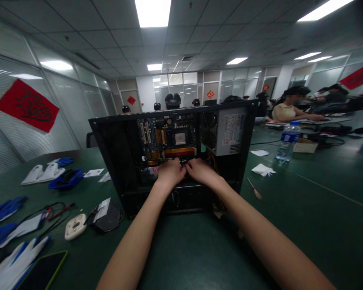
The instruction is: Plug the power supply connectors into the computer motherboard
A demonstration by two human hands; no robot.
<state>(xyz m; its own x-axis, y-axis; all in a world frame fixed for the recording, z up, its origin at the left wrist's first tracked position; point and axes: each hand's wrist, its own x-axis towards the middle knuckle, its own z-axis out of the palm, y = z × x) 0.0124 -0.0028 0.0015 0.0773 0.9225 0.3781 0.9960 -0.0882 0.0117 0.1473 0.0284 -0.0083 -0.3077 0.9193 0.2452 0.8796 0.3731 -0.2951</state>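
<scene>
A black computer case (pixel 115 149) stands on its side in front of me, its open side facing me. Inside it are a motherboard (pixel 169 139) with a square silver chip and, at the upper right, a power supply (pixel 230 129) with a fan. Both hands reach into the case just below the motherboard's orange and red memory slots (pixel 180 152). My left hand (pixel 171 172) and my right hand (pixel 199 171) nearly meet, fingers curled and pinched together. Whatever lies between their fingertips is hidden. Loose cables (pixel 216 165) hang beneath the power supply.
On the left lie a phone (pixel 44 270), gloves (pixel 21 257), a black boxy part (pixel 105 217), a white square object (pixel 75 226) and a blue tray (pixel 66 181). On the right are a screwdriver (pixel 254 190), tissue (pixel 263 170) and water bottle (pixel 288 141). Another person (pixel 293 106) sits beyond.
</scene>
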